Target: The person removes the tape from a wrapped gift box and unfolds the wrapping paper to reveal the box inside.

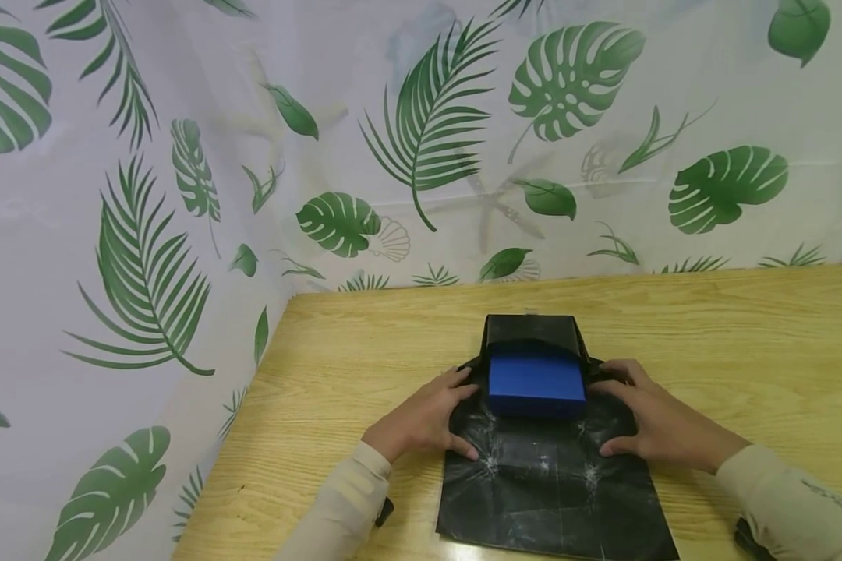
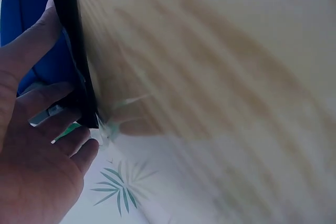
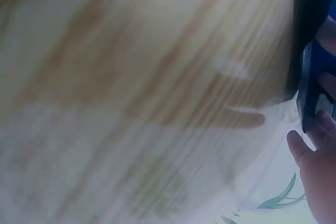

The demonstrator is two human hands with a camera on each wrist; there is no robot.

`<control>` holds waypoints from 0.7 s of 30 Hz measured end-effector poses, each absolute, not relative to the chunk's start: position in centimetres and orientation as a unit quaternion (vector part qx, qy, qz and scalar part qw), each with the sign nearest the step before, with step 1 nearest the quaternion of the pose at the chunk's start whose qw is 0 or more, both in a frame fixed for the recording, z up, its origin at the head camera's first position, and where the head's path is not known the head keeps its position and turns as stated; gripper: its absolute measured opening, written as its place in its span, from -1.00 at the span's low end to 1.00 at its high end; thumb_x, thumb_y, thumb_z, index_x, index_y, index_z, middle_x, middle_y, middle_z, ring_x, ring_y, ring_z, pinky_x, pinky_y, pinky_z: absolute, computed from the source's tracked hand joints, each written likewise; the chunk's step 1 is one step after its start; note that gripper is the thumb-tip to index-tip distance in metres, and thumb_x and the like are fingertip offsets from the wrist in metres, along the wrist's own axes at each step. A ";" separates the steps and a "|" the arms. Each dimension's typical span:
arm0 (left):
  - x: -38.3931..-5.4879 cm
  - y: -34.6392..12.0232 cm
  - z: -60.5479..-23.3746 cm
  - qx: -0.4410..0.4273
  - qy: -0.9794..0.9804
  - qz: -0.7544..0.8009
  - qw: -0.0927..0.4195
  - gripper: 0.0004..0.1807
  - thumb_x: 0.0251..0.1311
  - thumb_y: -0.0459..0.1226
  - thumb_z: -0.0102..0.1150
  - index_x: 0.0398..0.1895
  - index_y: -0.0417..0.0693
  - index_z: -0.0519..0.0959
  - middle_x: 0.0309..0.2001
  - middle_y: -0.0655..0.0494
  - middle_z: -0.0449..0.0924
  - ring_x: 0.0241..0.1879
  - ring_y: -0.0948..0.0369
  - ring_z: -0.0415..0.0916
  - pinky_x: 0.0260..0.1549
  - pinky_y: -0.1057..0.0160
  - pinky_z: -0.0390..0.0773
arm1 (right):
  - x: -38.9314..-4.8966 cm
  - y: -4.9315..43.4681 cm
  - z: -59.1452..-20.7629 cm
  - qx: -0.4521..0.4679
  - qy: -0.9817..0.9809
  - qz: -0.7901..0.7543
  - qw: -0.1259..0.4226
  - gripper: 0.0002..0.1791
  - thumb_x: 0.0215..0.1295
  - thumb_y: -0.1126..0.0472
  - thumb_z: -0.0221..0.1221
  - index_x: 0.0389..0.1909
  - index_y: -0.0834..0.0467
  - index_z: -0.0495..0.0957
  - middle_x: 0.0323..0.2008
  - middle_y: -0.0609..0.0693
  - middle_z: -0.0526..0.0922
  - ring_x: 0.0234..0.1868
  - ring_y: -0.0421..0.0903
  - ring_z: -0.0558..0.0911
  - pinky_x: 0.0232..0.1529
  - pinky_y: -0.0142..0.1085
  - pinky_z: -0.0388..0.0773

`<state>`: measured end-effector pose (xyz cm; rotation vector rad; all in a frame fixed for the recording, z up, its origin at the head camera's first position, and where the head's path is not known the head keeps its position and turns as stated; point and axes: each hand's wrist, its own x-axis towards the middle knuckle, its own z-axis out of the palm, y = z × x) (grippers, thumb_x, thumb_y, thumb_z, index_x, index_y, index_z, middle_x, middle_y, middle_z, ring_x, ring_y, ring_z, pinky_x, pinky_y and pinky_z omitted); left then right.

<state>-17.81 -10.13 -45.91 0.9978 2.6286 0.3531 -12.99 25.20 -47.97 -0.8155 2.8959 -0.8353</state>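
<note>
A blue box (image 1: 537, 382) lies on a black sheet (image 1: 554, 499), whose far part is folded up and over the box's back end. To the left of the box is my left hand (image 1: 431, 417), fingertips at the sheet's folded side and thumb resting on the sheet nearer me. My right hand (image 1: 642, 413) mirrors it on the other side, its thumb also on the sheet. Both hands have spread, gently bent fingers. In the left wrist view the left thumb and fingers (image 2: 44, 103) overlap the box and the sheet's dark edge. Only part of the right fingers (image 3: 320, 129) shows in the right wrist view.
The wood-grain table (image 1: 351, 343) reaches back to a white curtain (image 1: 463, 156) printed with green leaves, which also runs along the left side. Creases with whitish marks cross the near half of the black sheet.
</note>
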 end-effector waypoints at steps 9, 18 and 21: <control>-18.4 -10.2 -45.9 0.329 0.923 0.117 0.165 0.18 -0.08 0.18 0.56 0.56 -0.11 0.22 0.62 -0.02 -0.11 0.59 -0.01 -0.16 0.47 0.01 0.13 | -13.1 25.8 -48.0 -0.269 0.929 -0.253 -0.011 -0.08 -0.05 -0.15 0.56 0.25 0.29 0.50 0.27 0.34 0.30 0.21 0.40 0.44 0.04 0.28 0.51; -19.9 -10.2 -45.5 0.312 0.925 0.118 0.181 0.18 -0.02 0.22 0.49 0.60 -0.04 0.14 0.63 0.00 -0.16 0.60 -0.04 -0.25 0.49 -0.08 0.05 | -14.3 26.0 -47.3 -0.246 0.940 -0.237 0.002 0.00 0.04 -0.31 0.44 0.32 0.32 0.44 0.38 0.42 0.28 0.30 0.48 0.35 0.14 0.45 0.28; -20.7 -9.9 -45.3 0.310 0.927 0.107 0.179 0.19 -0.01 0.22 0.49 0.61 -0.04 0.13 0.62 0.00 -0.13 0.60 -0.05 -0.27 0.49 -0.10 0.04 | -15.1 25.9 -46.8 -0.242 0.944 -0.224 0.000 0.04 0.04 -0.33 0.43 0.33 0.34 0.43 0.40 0.43 0.25 0.36 0.46 0.29 0.18 0.44 0.20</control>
